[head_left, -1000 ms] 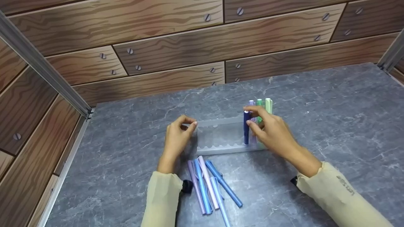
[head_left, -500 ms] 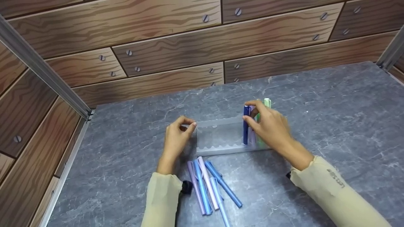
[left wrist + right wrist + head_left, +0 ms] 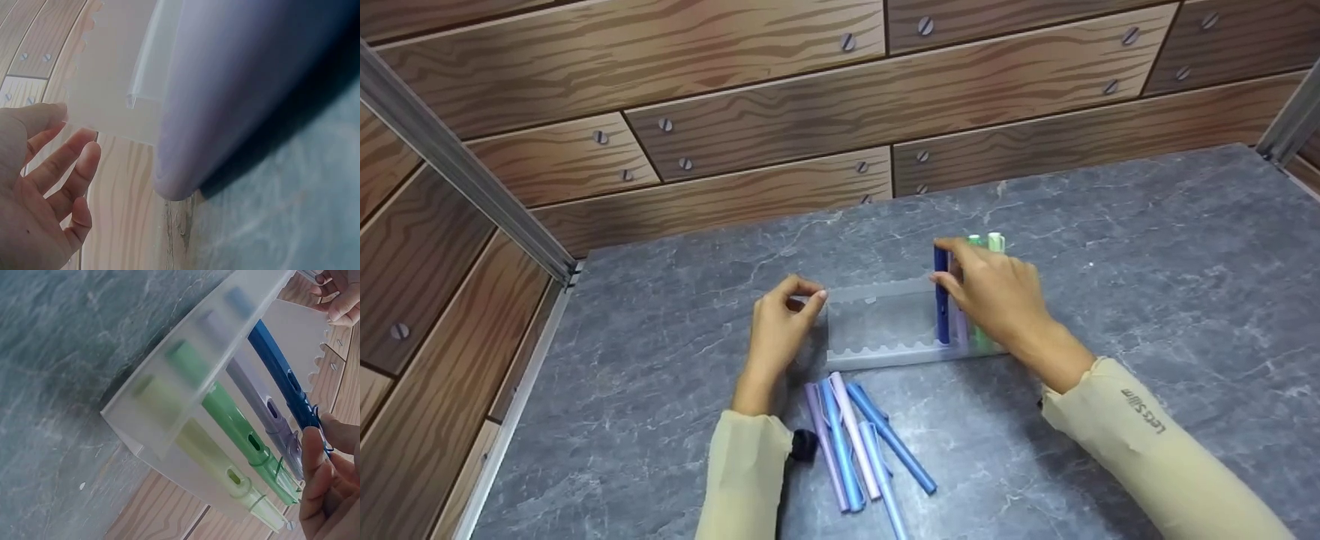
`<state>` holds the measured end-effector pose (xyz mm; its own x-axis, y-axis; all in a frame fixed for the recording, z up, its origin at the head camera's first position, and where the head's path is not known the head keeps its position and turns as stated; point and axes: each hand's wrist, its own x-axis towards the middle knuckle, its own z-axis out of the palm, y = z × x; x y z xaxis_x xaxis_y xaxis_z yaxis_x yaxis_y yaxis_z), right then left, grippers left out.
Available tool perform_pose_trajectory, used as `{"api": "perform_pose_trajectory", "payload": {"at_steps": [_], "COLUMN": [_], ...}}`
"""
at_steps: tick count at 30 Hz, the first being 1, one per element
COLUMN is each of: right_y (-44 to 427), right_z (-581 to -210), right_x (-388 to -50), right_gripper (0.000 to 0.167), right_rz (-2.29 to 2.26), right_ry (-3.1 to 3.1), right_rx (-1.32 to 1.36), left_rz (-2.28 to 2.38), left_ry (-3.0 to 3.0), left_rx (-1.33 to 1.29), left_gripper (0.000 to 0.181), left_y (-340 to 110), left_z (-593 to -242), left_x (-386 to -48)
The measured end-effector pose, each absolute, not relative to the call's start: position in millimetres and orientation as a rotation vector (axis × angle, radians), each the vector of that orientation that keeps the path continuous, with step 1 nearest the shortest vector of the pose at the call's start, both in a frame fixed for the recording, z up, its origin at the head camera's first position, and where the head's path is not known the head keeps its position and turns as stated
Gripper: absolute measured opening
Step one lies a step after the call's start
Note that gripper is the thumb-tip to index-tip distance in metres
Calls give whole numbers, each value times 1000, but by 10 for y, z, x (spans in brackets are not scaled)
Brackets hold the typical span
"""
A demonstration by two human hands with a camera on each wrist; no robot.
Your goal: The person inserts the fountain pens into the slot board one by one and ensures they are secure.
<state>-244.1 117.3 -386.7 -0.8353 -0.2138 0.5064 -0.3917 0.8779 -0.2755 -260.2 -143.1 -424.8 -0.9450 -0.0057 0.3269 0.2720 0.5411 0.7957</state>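
Navy pen point(image 3: 942, 307) stands upright in the clear rack point(image 3: 877, 319), lower end behind the frosted lip. Right hand point(image 3: 997, 292) pinches its top between thumb and fingers. Left hand point(image 3: 784, 322) pinches the rack's left edge, other fingers loose. Purple point(image 3: 256, 396), green point(image 3: 239, 426) and pale green pens point(image 3: 214, 458) sit racked alongside. Five loose pens point(image 3: 874, 454) lie on the table point(image 3: 660, 375) in front.
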Motion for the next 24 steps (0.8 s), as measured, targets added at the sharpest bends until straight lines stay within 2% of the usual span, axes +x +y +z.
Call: {"api": "perform_pose_trajectory", "payload": {"at_steps": [11,18,24], "right_y": [1172,1137,1048], "right_z": [-3870,-3849,-3904], "right_x": [-2416,-2279,-2133], "right_gripper": [44,40,46], "right_rz": [437,479,471], "right_ry": [-2568,-2471,-2583], "right_rx": [477,604,737], "left_rz": [-1368,-1367,-1340], "left_ry": [-2497,-2507,-2515], "left_rx": [-213,-226,-211], "left_gripper": [9,10,10], "left_y": [-1431,-1422,-1437], "left_z": [-4249,-4228,-4232], "left_x": [-2601,-2610,-2603]}}
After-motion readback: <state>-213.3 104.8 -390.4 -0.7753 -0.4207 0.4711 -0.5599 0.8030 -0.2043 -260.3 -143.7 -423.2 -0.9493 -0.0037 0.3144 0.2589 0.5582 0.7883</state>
